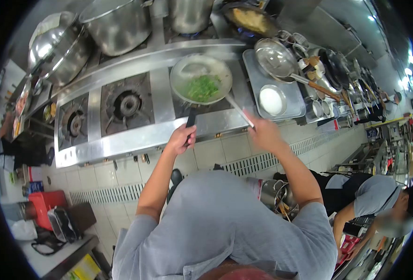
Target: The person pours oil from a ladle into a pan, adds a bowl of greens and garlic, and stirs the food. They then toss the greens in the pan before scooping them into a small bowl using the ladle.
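My left hand [183, 139] is closed around the black handle [191, 117] of a frying pan [181, 89] on the stove. Chopped greens [202, 88] lie in the pan, with a pale, steamy patch beside them. In my right hand [265, 133], a little blurred, is a long utensil [238, 110] whose far end reaches the pan's right edge. Right of the pan, a metal tray [296, 105] holds a bowl of white contents [272, 100] and a steel pan with a wooden handle [276, 59].
Unlit burners [128, 103] are at the left. Large pots [117, 28] stand behind, beside a lit burner under a dark wok [249, 21]. A co-worker [374, 196] bends at the lower right; another person [3, 144] is at the far left.
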Demonstrator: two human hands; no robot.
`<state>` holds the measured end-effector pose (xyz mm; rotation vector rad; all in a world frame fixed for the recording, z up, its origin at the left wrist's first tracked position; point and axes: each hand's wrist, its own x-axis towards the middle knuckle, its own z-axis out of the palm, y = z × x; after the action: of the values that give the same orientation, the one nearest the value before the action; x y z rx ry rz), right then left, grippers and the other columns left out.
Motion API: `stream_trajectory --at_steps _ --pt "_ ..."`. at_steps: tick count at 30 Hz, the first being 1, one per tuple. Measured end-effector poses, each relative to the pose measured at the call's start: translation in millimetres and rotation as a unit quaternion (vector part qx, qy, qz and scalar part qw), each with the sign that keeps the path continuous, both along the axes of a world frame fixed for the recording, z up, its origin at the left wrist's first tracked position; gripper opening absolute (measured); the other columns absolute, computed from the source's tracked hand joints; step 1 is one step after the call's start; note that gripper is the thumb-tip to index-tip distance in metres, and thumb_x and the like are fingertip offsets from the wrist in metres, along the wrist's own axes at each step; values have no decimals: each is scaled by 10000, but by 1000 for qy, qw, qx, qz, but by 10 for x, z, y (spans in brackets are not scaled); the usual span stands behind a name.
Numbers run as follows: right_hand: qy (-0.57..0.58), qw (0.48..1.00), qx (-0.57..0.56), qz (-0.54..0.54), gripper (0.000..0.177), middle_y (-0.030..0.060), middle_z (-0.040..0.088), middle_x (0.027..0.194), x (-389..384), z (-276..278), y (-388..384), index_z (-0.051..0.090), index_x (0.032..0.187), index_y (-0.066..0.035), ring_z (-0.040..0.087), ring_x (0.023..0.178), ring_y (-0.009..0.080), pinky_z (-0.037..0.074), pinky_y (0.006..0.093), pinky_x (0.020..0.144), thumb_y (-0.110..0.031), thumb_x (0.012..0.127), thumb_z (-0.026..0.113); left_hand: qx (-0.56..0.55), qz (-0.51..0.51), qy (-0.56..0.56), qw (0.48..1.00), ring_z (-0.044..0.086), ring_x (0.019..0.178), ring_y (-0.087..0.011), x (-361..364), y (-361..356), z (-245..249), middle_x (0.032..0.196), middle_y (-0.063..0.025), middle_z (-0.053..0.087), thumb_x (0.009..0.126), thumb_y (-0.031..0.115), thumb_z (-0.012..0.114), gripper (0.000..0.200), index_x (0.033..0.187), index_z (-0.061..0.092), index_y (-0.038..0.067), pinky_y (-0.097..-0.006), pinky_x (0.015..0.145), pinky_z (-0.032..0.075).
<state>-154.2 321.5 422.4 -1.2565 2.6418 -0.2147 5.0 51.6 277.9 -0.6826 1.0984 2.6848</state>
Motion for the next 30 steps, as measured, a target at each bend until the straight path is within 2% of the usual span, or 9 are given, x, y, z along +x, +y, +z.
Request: stream_trajectory --at_steps 2,5,7,11,14,17,20,23,30 --pt "60 995 -76 21 677 219 686 871 -63 -269 -37 408 1516 -62 671 737 401 552 511 730 -133 880 630 -16 0 -22 1000 417 498 -46 -14 18 100 695 51 472 997 197 614 180 943 453 141 -245 415 315" --pt "-207 966 -95 -119 620 183 673 798 -3 -251 -88 432 1490 -31 649 611 320 546 441 604 -153 917 636 -39 -3 -34 999 428 510 -47 -109 25 288 700 47 474 999 189 611 174 956 448 147 -243 409 311" --pt "-469 828 -220 -215 588 130 648 759 82 -221 -62 436 1493 -43 615 570 235 501 370 523 -155 946 620 -54 -11 -36 998 431 516 -48 -157 28 344 701 44 474 1001 190 608 173 956 446 148 -243 410 309" --pt "-768 418 -384 -298 612 48 607 745 184 -192 -75 385 1539 -57 537 512 121 406 261 435 -112 969 600 -102 -34 -34 994 431 523 -50 -193 28 356 705 38 476 999 194 612 181 952 444 147 -242 414 308" --pt "-767 417 -405 -270 646 65 623 774 137 -160 -151 364 1554 -70 548 510 132 406 270 433 -89 956 608 -96 -36 -40 994 434 531 -63 -158 -19 332 724 26 477 987 180 616 196 957 430 130 -253 412 301" --pt "-554 739 -308 -229 629 72 633 786 172 -16 -252 415 1531 -90 582 555 122 444 292 456 -113 941 629 -52 -26 -34 998 438 535 -70 -150 -56 289 732 21 479 979 174 625 209 963 422 125 -258 413 300" --pt "-282 933 -173 -138 634 127 680 795 209 89 -225 477 1497 -128 658 621 221 515 356 539 -97 886 644 -17 -16 -22 999 439 535 -70 -129 -37 171 730 23 483 977 180 635 220 975 420 131 -261 420 309" --pt "-54 994 -91 -12 668 200 705 871 128 151 -38 518 1466 -156 681 704 366 546 443 670 -70 817 654 0 -12 -13 1000 449 529 -65 -91 -3 57 718 35 496 985 188 632 187 979 451 139 -257 429 332" --pt "-53 986 -156 -22 653 248 689 918 74 214 194 534 1442 -141 661 809 436 519 532 771 -93 799 638 24 3 -27 999 458 525 -66 -27 9 -61 707 45 505 985 197 637 151 1000 493 151 -261 454 360"
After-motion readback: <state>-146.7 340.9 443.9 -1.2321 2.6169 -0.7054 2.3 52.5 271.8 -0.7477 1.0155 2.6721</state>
